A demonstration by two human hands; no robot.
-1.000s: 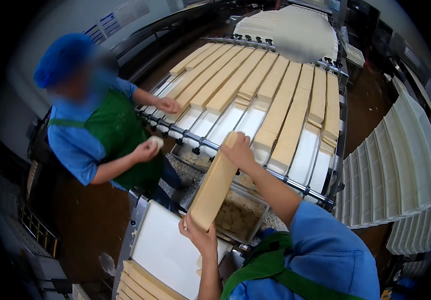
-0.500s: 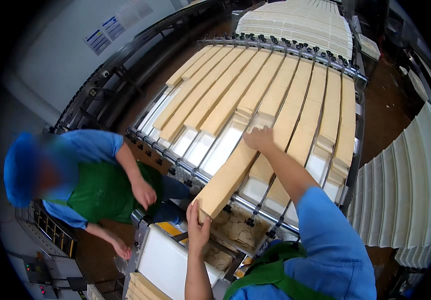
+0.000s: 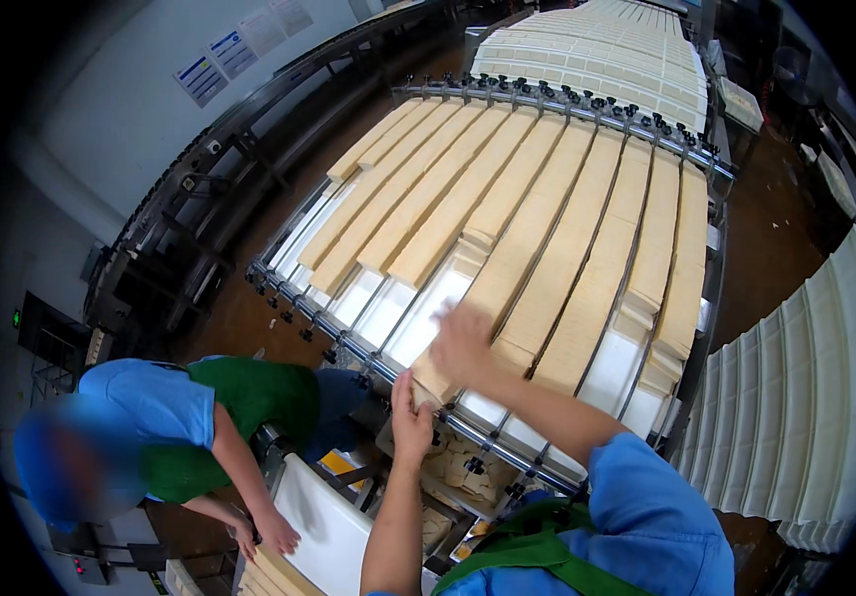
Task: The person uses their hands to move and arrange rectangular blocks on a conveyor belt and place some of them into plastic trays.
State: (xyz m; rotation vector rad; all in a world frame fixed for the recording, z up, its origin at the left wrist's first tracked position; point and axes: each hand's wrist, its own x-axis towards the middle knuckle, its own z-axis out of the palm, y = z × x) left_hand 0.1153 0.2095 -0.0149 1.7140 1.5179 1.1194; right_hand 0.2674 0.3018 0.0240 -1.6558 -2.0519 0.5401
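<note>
Long cream-coloured bars, pale and dough-like, lie side by side on a slatted white conveyor. My left hand (image 3: 410, 422) is at the near end of one long bar (image 3: 435, 385), fingers and thumb closed around its corner. Over the same bar, close to that end, is my right hand (image 3: 464, 346). Motion smears its fingers, so their grip does not show. The bar's near end reaches the front metal rail (image 3: 388, 368), and part of it is hidden under my right hand.
A co-worker (image 3: 190, 417) in blue and green bends at the left, hands by short bars (image 3: 274, 574) on a white surface (image 3: 324, 517). Below the rail sits a bin of cracked pale pieces (image 3: 468, 462). Pleated white sheeting (image 3: 790, 387) stands right; black knobs (image 3: 587, 99) line the far rail.
The bar my hands are on has slid away from me, back along its lane. My right hand has come nearer to my left. The co-worker has bent lower, reaching to the short bars.
</note>
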